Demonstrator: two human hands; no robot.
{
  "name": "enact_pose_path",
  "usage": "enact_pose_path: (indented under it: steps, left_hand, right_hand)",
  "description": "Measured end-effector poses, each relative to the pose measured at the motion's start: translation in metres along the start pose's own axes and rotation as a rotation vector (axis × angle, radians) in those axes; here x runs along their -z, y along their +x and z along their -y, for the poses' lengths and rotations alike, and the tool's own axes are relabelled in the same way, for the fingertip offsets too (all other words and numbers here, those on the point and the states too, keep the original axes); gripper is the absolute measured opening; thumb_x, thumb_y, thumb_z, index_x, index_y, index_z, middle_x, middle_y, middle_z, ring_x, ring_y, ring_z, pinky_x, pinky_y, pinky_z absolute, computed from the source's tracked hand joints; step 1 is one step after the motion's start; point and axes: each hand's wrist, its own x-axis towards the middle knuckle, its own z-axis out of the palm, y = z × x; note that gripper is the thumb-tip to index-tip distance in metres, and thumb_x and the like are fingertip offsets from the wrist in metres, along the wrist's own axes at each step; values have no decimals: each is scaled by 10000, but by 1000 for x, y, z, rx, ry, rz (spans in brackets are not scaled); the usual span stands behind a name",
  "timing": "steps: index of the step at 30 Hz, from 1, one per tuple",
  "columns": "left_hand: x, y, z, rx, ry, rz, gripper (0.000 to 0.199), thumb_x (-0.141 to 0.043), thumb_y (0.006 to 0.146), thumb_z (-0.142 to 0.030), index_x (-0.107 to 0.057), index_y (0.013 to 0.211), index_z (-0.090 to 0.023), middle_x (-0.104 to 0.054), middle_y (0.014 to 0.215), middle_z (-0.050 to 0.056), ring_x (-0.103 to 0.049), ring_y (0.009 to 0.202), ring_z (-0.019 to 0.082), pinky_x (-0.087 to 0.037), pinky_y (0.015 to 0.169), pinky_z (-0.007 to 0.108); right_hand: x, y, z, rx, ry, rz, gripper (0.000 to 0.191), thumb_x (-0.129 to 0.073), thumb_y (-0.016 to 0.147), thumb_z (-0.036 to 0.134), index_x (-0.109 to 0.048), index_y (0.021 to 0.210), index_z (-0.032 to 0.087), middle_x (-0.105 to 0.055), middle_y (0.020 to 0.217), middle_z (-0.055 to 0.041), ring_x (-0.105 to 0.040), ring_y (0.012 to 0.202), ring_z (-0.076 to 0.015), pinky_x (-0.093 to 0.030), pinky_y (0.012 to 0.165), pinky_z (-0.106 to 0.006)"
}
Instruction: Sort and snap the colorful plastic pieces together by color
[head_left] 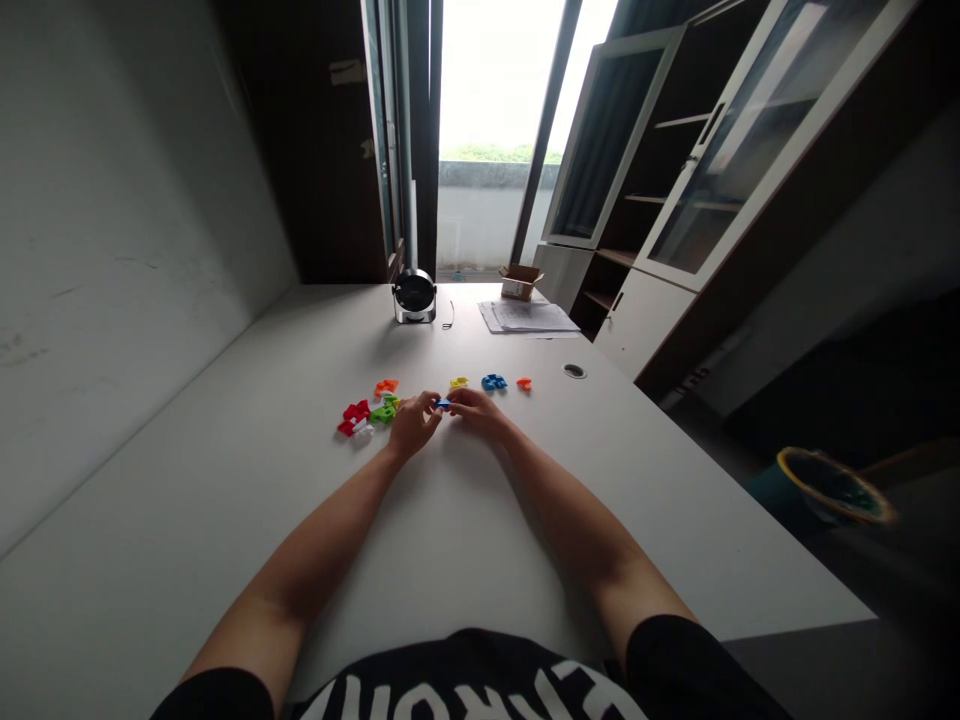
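Between my two hands is a small blue plastic piece (442, 403), pinched from both sides just above the white table. The fingertips of my left hand (416, 420) close on its left end. My right hand (478, 410) grips its right end with thumb and fingers. Left of my hands lie red pieces (355, 411), green pieces (385, 411), a white piece (363, 431) and orange pieces (386, 387). Beyond my right hand are a yellow piece (458, 382), several blue pieces (494, 382) and an orange piece (524, 384). Their exact shapes are too small to make out.
On the white table (300, 500) stand a round black device on a stand (414, 296) and an open cardboard box (520, 282) behind papers (529, 317). A cable hole (574, 371) is at the right. A wall borders the left; a bin (825, 490) stands off the right edge.
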Motion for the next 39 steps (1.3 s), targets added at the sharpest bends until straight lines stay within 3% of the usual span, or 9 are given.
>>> enact_pose_path:
  steps: [8, 18, 26, 28, 32, 34, 39]
  left_hand:
    - [-1, 1, 3, 15, 12, 3, 112, -590, 934, -275, -668, 1007, -241, -730, 807, 0, -695, 770, 197, -490, 854, 355]
    - [-4, 2, 5, 5, -7, 25, 153, -612, 908, -205, -674, 1039, -251, -753, 922, 4, -710, 822, 191, -504, 902, 361]
    - [-5, 2, 6, 14, -31, 7, 185, -604, 914, -189, -657, 1083, -243, -758, 987, 20, -714, 830, 192, -525, 892, 367]
    - [-5, 2, 5, 38, -61, 1, 218, -597, 908, -182, -639, 1114, -240, -754, 1006, 24, -715, 829, 190, -537, 863, 358]
    - [-5, 2, 4, 66, -111, 7, 263, -568, 899, -157, -619, 1145, -235, -751, 1003, 23, -712, 800, 175, -549, 811, 336]
    - [-5, 2, 4, 77, -110, 11, 259, -558, 896, -156, -624, 1135, -231, -749, 990, 24, -710, 792, 175, -550, 798, 333]
    - [-5, 2, 5, 76, -100, 25, 244, -547, 897, -156, -644, 1110, -226, -745, 985, 24, -702, 784, 177, -546, 789, 333]
  right_hand:
    - [0, -3, 8, -21, -15, -12, 442, -781, 773, 538, -715, 1047, 197, -718, 875, -51, -666, 824, -200, -532, 787, -334]
    - [2, -1, 3, -4, 1, -12, 429, -771, 791, 500, -725, 1080, 186, -716, 920, -56, -652, 807, -188, -519, 785, -328]
    - [2, -1, 4, -25, -116, -41, 395, -749, 787, 546, -710, 928, 179, -684, 809, -37, -615, 745, -179, -484, 695, -301]
    - [1, 0, 1, -6, -144, -134, 372, -737, 788, 546, -683, 892, 192, -668, 781, -27, -599, 716, -177, -479, 677, -304]
    - [10, 0, -1, 46, -334, -526, 278, -671, 835, 490, -638, 905, 223, -654, 796, -28, -579, 720, -189, -482, 714, -326]
    - [23, -2, -1, 34, -463, -683, 245, -625, 862, 457, -629, 939, 224, -657, 831, -44, -578, 758, -203, -486, 772, -345]
    - [63, -11, -9, -31, -754, -911, 188, -562, 875, 367, -614, 934, 196, -647, 870, -78, -582, 839, -237, -464, 871, -385]
